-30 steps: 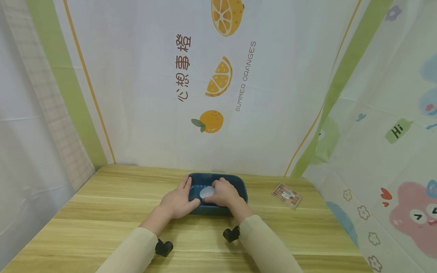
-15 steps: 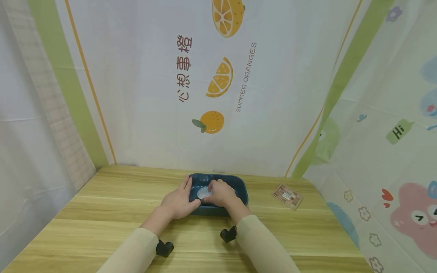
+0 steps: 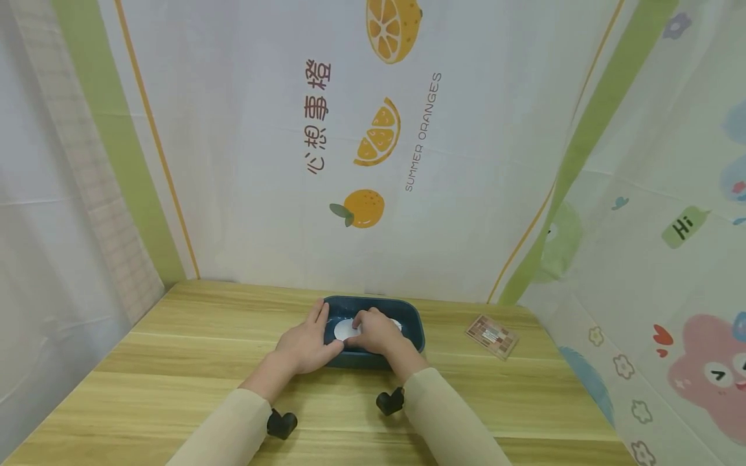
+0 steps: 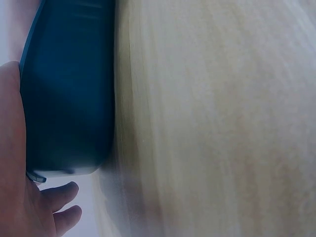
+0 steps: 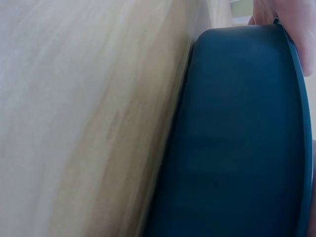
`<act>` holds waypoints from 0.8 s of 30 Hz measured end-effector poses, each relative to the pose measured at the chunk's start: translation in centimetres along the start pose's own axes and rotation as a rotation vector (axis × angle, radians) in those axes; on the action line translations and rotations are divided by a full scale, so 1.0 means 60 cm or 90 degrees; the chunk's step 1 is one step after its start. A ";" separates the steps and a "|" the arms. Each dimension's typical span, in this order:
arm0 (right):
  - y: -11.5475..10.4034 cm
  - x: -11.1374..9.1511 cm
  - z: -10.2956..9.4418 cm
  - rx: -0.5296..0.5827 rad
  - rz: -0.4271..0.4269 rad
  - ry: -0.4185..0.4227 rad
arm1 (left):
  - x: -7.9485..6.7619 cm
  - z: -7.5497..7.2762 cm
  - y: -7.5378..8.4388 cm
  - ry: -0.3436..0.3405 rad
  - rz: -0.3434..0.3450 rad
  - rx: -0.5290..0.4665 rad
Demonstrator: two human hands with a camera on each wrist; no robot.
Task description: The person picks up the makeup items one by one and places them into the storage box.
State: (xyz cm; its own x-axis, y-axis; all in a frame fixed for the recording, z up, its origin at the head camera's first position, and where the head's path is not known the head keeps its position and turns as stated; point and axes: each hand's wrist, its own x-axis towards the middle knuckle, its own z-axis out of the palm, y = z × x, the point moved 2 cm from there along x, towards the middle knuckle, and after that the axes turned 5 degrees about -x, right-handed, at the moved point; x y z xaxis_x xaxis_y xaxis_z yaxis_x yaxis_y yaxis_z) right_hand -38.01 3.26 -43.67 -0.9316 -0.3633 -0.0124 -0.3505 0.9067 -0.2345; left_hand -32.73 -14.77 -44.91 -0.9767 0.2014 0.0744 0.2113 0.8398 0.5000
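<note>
A dark blue rectangular basin (image 3: 373, 360) sits on the wooden table. My left hand (image 3: 304, 344) rests at its left end, with straight fingers along the left rim and the thumb by the front rim. In the left wrist view, two fingertips (image 4: 69, 217) show past the basin's end. Inside the basin lies a white, smooth, oval thing (image 3: 345, 331); its exact kind does not show. My right hand (image 3: 377, 331) reaches in, its thumb and curled index finger at the oval's right edge. Another white bit (image 3: 398, 324) peeks out right of that hand; most of it is hidden.
A flat card with a brown and pink grid pattern (image 3: 491, 336) lies on the table (image 3: 192, 362), right of the basin. A white curtain with printed oranges (image 3: 262, 246) hangs behind the table. Another printed curtain (image 3: 641, 285) borders the right side.
My right hand and the white oval have shifted slightly left inside the basin. The white bit right of the hand has come into sight. My left hand keeps its place.
</note>
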 end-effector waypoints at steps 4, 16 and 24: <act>0.002 -0.001 0.000 0.004 -0.002 -0.003 | 0.000 0.000 0.001 0.001 0.002 0.000; 0.006 -0.007 -0.011 0.005 -0.005 0.016 | 0.001 0.000 0.003 0.002 0.003 0.001; 0.015 -0.016 -0.023 0.006 -0.008 0.022 | -0.001 -0.003 0.002 0.001 0.005 0.001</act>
State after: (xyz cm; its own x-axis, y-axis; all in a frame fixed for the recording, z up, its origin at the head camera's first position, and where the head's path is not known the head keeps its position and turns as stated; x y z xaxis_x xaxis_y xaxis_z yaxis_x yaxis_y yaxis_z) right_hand -37.58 4.72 -42.55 -0.9301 -0.3665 0.0238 -0.3610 0.9002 -0.2435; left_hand -32.63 -14.78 -44.72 -0.9749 0.2078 0.0794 0.2194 0.8387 0.4984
